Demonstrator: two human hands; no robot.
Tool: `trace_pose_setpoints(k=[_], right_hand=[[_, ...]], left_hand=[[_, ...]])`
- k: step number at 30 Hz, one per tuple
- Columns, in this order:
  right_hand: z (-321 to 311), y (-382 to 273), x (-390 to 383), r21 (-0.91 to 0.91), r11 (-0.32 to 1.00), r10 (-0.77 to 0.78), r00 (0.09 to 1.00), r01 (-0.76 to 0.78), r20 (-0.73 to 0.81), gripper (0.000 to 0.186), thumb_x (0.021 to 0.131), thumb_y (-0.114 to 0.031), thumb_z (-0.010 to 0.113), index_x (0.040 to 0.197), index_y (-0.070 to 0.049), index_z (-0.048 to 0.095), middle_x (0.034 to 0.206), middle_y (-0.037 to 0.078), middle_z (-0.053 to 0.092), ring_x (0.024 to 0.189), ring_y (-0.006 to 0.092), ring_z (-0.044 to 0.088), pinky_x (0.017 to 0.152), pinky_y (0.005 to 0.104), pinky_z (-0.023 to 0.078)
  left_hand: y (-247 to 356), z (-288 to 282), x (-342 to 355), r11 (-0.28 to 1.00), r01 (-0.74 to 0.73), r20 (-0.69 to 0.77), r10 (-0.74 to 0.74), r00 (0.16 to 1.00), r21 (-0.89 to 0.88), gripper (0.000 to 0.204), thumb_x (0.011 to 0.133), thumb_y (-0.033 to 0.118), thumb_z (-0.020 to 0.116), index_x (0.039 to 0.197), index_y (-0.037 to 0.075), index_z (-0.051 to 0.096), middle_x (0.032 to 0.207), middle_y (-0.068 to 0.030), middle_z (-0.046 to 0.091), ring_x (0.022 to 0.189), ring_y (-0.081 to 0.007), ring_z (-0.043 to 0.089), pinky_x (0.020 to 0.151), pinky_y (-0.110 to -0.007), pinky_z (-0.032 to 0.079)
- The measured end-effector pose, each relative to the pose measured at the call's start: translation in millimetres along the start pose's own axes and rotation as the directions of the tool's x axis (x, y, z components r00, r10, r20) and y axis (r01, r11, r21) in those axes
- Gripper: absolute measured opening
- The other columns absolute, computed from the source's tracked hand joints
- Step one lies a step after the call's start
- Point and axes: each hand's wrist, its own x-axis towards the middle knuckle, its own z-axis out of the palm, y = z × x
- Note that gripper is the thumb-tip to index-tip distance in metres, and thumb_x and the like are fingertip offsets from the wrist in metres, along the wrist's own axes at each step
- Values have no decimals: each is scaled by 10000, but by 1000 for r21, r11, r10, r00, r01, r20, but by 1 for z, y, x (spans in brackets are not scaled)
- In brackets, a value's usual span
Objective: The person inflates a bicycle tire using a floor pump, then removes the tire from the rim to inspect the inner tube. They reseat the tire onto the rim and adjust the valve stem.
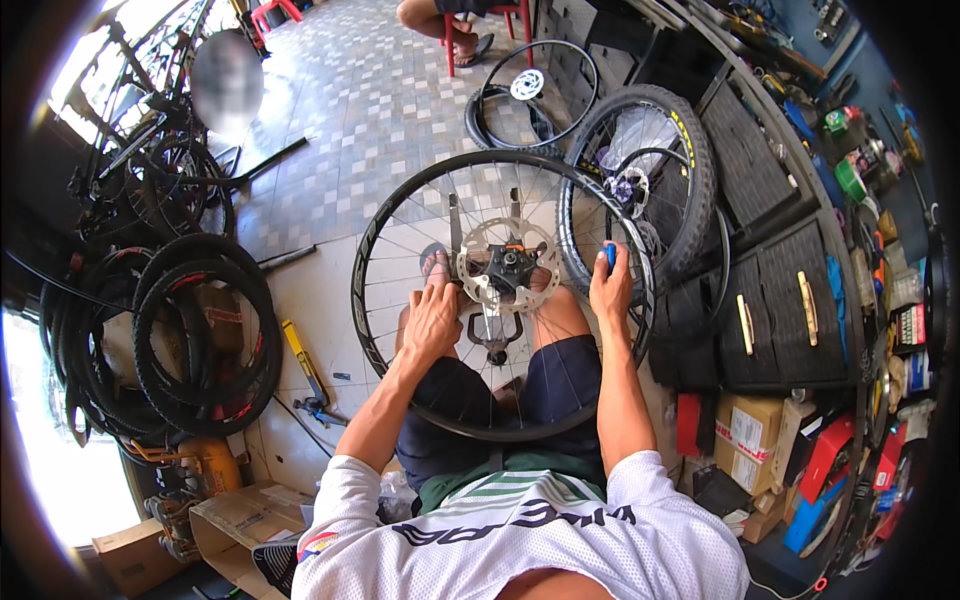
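A bicycle wheel [503,432] with a black rim and thin spokes lies over my lap, around a metal stand [455,222] between my legs. A silver disc brake rotor [470,283] surrounds its black hub [512,262]. My left hand [434,318] reaches over the left spokes, beside the rotor; its fingers curl downward, tips hidden among the spokes. At the right inner side of the rim, my right hand [611,290] is closed around a small blue tool [611,253], its thumb along it. The tool's working end is hidden.
A knobby-tyred wheel [695,130] leans against dark cabinets [765,240] at right. Stacked tyres [150,340] hang at left, near a yellow-handled tool [303,355] on the floor. Cardboard boxes [745,435] stand lower right. Another person's leg [425,18] shows beyond, by a red chair [450,50].
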Motion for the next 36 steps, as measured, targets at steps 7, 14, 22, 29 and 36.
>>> trace_pose_setpoints(k=[7, 14, 22, 29, 36], right_hand=[[-1, -10, 5, 18, 1000, -9, 1000, 9, -9, 266, 1049, -199, 530, 1250, -30, 573, 1136, 244, 669, 1040, 439, 654, 890, 489, 512], [2, -10, 3, 37, 999, -30, 999, 31, -33, 257, 1045, -194, 542, 1245, -38, 580, 1123, 230, 672, 1024, 433, 655, 883, 483, 515], [-7, -4, -9, 8, 1000, 22, 1000, -22, 9, 266, 1036, -185, 542, 1236, -16, 583, 1136, 234, 666, 1047, 425, 650, 907, 480, 508], [-6, -1, -8, 7, 1000, 27, 1000, -27, 1, 266, 1039, -188, 533, 1229, -9, 586, 1144, 236, 666, 1058, 424, 646, 918, 480, 504], [1, -6, -2, 14, 1000, 27, 1000, -27, 5, 258, 1043, -187, 530, 1230, -18, 587, 1141, 232, 667, 1048, 419, 655, 901, 475, 510]], left_hand=[[2, -6, -1, 998, -65, -199, 63, 978, -7, 502, 652, 94, 716, 1126, 63, 553, 1010, -102, 588, 1041, -315, 561, 902, -456, 403], [-2, -2, -1, 999, -43, -170, 44, 984, 8, 530, 637, 102, 734, 1133, 64, 552, 1025, -113, 584, 1036, -319, 560, 904, -459, 397], [4, 2, -3, 999, -26, -55, 27, 998, 19, 626, 668, 123, 737, 1259, 41, 548, 1132, -134, 598, 1142, -319, 566, 973, -477, 402], [2, 2, -4, 999, -35, -60, 37, 998, 24, 607, 668, 119, 738, 1240, 50, 548, 1129, -126, 596, 1122, -314, 567, 950, -469, 406], [-4, 4, -1, 998, -47, -72, 49, 996, 31, 621, 661, 141, 773, 1229, 43, 542, 1099, -109, 585, 1097, -305, 560, 940, -462, 407]])
